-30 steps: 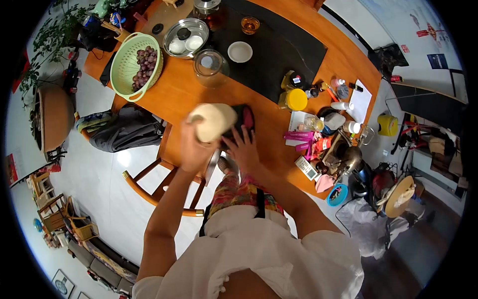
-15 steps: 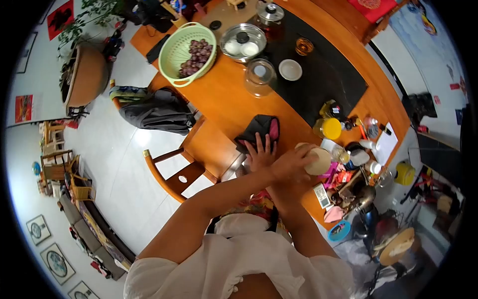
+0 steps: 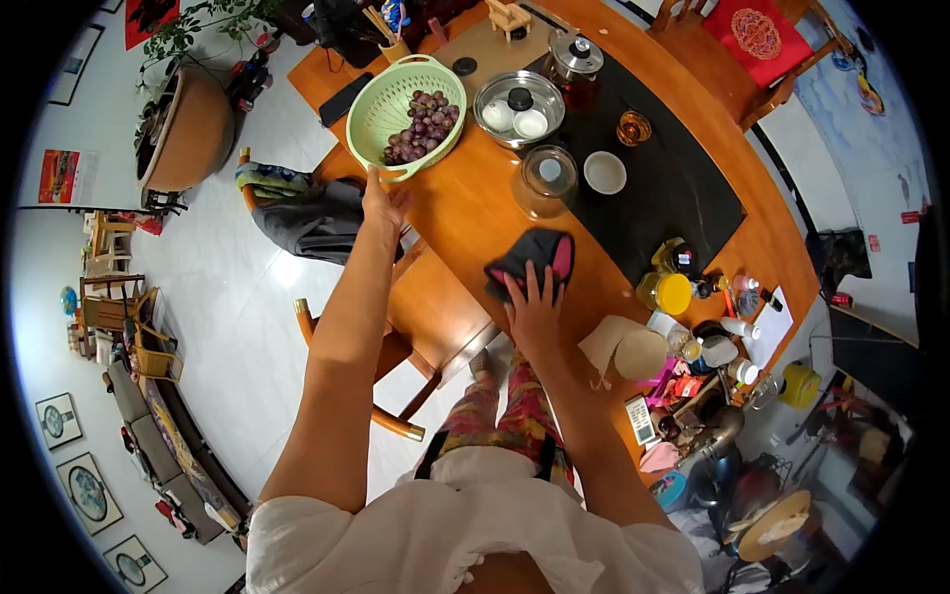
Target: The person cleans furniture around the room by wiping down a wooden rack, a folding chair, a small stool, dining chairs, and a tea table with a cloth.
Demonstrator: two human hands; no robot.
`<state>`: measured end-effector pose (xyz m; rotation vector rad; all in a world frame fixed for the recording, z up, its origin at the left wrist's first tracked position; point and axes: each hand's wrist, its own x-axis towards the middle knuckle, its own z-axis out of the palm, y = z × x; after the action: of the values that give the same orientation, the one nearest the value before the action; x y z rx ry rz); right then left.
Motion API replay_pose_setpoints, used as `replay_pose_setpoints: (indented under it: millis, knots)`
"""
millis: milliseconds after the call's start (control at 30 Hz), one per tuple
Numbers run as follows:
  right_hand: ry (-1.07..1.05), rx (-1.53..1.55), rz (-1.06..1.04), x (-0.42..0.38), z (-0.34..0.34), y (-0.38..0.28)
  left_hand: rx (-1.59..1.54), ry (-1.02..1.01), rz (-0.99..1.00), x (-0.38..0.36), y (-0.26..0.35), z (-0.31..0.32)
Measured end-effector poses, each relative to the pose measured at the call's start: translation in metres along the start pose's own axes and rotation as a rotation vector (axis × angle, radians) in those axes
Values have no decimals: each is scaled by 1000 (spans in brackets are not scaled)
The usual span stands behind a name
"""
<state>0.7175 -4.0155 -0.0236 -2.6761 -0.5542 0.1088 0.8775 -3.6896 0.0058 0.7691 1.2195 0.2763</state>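
Reaching the green basket's 7 o'clock rim, left hand is nearer, grip unclear; long axis roughly 12-to-6. Hands apart: right hand spread on black cloth, basket at its 11 o'clock.

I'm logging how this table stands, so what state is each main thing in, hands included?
Left hand: at the colander's handle
Right hand: fingers spread, on the dark cloth item
Dark cloth item: bunched, pink part showing
Colander: upright, holding grapes
Steel pan: clear lid on
Teapot: lid on
White bowl: upright, uncovered
Yellow-lidded jar: closed
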Motion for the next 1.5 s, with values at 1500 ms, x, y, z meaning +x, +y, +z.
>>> replay_pose_setpoints:
  millis: [1500]
  knots:
    - [-240,47,-524,372,94,-154,102,303,100,-239,17,-297]
